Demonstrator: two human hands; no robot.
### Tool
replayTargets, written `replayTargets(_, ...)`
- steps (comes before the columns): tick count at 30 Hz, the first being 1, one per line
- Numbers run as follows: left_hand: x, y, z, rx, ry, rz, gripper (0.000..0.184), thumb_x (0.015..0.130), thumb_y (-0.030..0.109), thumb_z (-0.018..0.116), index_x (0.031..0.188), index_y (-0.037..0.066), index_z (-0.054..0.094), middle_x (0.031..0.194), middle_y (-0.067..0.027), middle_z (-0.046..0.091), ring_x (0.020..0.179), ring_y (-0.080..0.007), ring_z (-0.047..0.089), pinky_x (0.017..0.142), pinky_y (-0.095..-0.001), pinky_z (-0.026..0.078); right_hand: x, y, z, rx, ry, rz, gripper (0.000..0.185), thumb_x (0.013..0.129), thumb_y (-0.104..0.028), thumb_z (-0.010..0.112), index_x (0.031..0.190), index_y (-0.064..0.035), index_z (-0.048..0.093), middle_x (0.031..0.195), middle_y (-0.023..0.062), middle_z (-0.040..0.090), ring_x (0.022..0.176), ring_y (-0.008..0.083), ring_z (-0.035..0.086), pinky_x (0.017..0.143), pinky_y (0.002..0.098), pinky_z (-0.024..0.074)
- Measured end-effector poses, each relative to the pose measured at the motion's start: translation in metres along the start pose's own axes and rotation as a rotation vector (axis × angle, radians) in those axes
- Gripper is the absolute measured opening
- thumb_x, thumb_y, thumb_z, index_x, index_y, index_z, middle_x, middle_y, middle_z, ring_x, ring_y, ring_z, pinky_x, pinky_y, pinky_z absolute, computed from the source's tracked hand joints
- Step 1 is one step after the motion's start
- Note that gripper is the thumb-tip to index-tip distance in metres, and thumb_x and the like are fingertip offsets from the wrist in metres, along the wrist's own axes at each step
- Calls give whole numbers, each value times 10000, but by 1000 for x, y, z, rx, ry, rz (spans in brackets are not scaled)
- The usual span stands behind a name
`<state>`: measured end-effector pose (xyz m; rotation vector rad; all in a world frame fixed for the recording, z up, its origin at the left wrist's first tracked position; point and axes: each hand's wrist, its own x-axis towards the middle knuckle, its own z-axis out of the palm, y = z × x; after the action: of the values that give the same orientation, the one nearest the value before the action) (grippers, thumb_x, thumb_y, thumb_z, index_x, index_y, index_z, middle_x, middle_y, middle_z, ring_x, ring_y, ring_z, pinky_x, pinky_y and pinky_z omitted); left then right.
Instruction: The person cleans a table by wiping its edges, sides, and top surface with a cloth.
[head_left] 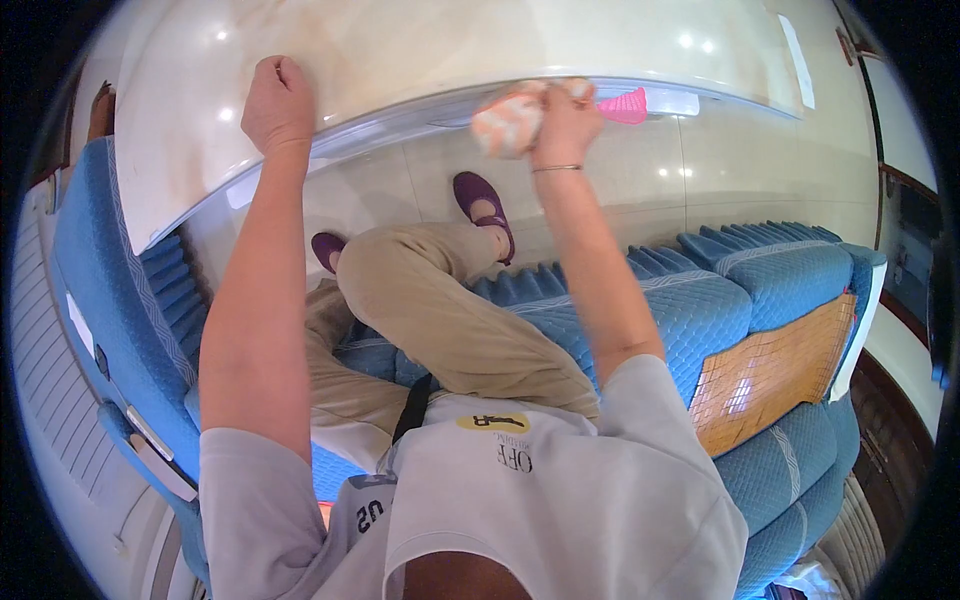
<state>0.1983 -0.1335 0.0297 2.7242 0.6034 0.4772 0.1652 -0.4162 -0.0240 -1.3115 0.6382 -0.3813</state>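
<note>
My left hand (278, 105) is closed in a fist and rests on the glossy marble-patterned tabletop (420, 55), near its edge; nothing shows in it. At the table's near edge, my right hand (568, 130) grips a soft orange-and-white cloth (510, 120). The cloth is bunched and slightly blurred, and part of it hangs to the left of my fingers. Just right of this hand, a pink piece with a mesh-like surface (625, 106) shows below the table's edge; I cannot tell what it is.
Blue quilted sofa seats (620, 320) run behind and beside my legs, with a brown woven mat (770, 370) on the right. Another blue padded seat (130, 290) stands at the left. Pale floor tiles (640, 170) lie under the table. Part of another person's hand (102, 108) shows at the far left.
</note>
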Motion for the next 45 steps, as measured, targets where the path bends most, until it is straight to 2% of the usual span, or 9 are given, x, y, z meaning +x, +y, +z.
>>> replayTargets(9, 2, -3, 1, 25, -24, -37, 316, 919, 380, 435, 1041, 160, 626, 939, -92, 683, 858, -322, 642, 748, -425, 492, -5, -15, -2, 217, -157, 289, 153, 729, 55, 620, 857, -20, 582, 789, 54, 605, 690, 171, 604, 634, 309, 512)
replayTargets(17, 1, -6, 0, 45, -1, -7, 332, 917, 375, 414, 1037, 149, 625, 921, -73, 681, 849, -302, 638, 757, -401, 487, 91, -49, -75, 32, 8, 80, 219, 691, 91, 582, 897, 19, 560, 883, 104, 600, 757, 204, 610, 638, 338, 523)
replayTargets(23, 0, -1, -4, -39, -51, -52, 347, 925, 411, 427, 1059, 153, 617, 944, -99, 679, 876, -334, 638, 762, -431, 483, 65, -31, -47, 58, 55, 18, 198, 752, 102, 552, 930, 18, 536, 866, 95, 596, 783, 229, 634, 685, 354, 541)
replayTargets(26, -1, -2, -3, 10, -18, -35, 289, 898, 330, 452, 968, 117, 634, 890, -77, 681, 807, -283, 655, 717, -386, 511, 31, 3, -20, 3, -49, -44, 190, 743, 86, 560, 902, -15, 538, 841, 58, 584, 728, 188, 597, 663, 319, 514)
replayTargets(31, 8, -23, 15, 20, -11, -20, 352, 922, 424, 426, 1064, 170, 623, 931, -95, 684, 870, -332, 640, 760, -435, 485, -29, 2, 26, 60, -137, 125, 180, 733, 63, 595, 882, -24, 544, 795, 42, 579, 705, 180, 584, 663, 314, 497)
replayTargets(35, 7, -22, 15, -34, 3, -55, 356, 921, 437, 423, 1068, 180, 619, 918, -85, 688, 865, -334, 642, 753, -441, 485, 13, -19, -16, 113, -248, 331, 228, 727, 72, 617, 923, -17, 541, 877, 92, 604, 747, 221, 620, 663, 357, 536)
replayTargets(38, 3, -12, 8, -13, 48, 5, 299, 901, 365, 463, 984, 135, 635, 874, -94, 686, 807, -319, 655, 694, -432, 508, 58, -41, -52, 58, -106, 172, 276, 718, 93, 614, 965, 2, 528, 916, 128, 613, 794, 266, 642, 687, 393, 561)
replayTargets(40, -3, -1, -3, -152, 114, 65, 182, 876, 205, 518, 912, 52, 610, 827, -179, 649, 792, -379, 617, 698, -470, 485, 95, -48, -76, 9, -57, 72, 279, 727, 105, 595, 980, 20, 515, 930, 139, 615, 818, 284, 647, 703, 400, 568)
replayTargets(45, -1, -3, 3, -138, 131, 76, 175, 912, 239, 491, 889, 77, 553, 793, -162, 622, 753, -376, 594, 676, -470, 470, 150, -56, -109, -81, 77, 1, 262, 750, 118, 548, 999, 51, 507, 971, 151, 614, 850, 296, 649, 711, 417, 580)
